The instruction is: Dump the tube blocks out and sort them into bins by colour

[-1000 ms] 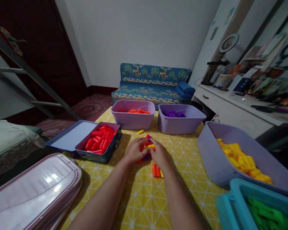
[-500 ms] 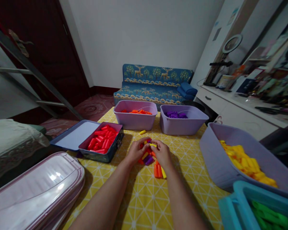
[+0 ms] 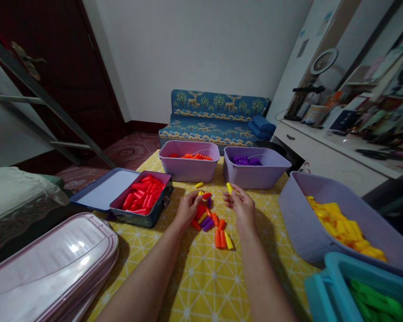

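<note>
My right hand [image 3: 243,206] pinches a small yellow tube-like plastic piece [image 3: 229,188] by its lower end, tilted up over the table. My left hand [image 3: 188,207] is closed at the left edge of the mixed pile, with a red plastic piece [image 3: 206,196] sticking out from its fingertips. A bit of yellow shows beside that piece, partly hidden by the fingers. Below the hands lie loose red, orange, purple [image 3: 208,223] and yellow pieces. Two orange pieces [image 3: 220,239] and a yellow one [image 3: 228,241] lie side by side nearest me.
Lilac bins hold orange pieces [image 3: 196,157], purple pieces [image 3: 244,161] and yellow pieces [image 3: 345,226]. An open case [image 3: 169,192] of red pieces stands left, a turquoise bin [image 3: 335,264] with green pieces front right. Stacked lids [image 3: 53,264] lie front left. One yellow piece [image 3: 199,184] lies behind the pile.
My hands have moved apart. The right has gone right and up with the yellow piece, uncovering more of the pile; the left stays near it with a red piece now showing.
</note>
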Action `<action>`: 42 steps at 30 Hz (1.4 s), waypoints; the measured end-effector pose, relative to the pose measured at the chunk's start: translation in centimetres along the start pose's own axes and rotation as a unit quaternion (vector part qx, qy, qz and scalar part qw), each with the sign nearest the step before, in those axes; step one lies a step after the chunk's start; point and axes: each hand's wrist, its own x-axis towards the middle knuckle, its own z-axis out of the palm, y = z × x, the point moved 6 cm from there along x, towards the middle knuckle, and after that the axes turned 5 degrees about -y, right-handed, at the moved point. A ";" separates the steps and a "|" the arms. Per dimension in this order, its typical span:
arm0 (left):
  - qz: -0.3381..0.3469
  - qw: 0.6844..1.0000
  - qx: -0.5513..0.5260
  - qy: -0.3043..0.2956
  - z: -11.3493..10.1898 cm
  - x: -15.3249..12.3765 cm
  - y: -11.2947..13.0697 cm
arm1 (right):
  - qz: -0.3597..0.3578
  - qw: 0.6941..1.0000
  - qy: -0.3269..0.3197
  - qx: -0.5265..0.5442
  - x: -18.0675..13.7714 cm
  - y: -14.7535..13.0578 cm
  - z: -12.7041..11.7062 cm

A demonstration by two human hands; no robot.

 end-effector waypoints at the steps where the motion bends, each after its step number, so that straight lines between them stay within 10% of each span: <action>1: -0.002 1.000 0.001 0.006 0.0 0.0 -0.2 | -0.008 0.997 0.031 0.066 0.2 -0.8 -0.7; 6: -0.003 1.000 -0.006 0.012 0.1 0.0 -0.7 | -0.176 0.933 0.193 0.247 0.5 -6.3 -5.6; 13: -0.025 0.999 -0.021 -0.026 0.5 -0.2 0.2 | -0.301 0.898 0.251 0.202 -0.4 -10.2 -9.0; 22: -0.037 0.998 0.002 -0.049 0.7 -0.4 0.1 | -0.240 0.931 0.234 0.147 -0.3 -9.4 -7.1; 26: -0.001 0.999 -0.015 -0.049 0.8 -0.2 -0.1 | -0.073 0.996 0.054 0.018 0.5 -5.0 -1.3; 31: 0.018 0.997 -0.018 -0.074 1.2 -0.2 0.2 | -0.047 0.965 -0.125 -0.227 -0.2 1.0 3.6; 36: 0.016 0.997 0.025 -0.075 1.2 -0.2 0.4 | -0.049 0.967 -0.099 -0.229 0.4 1.8 2.6; 42: -0.002 0.996 0.055 -0.064 1.0 -0.3 0.1 | -0.159 0.982 0.104 -0.009 0.5 -5.6 -2.2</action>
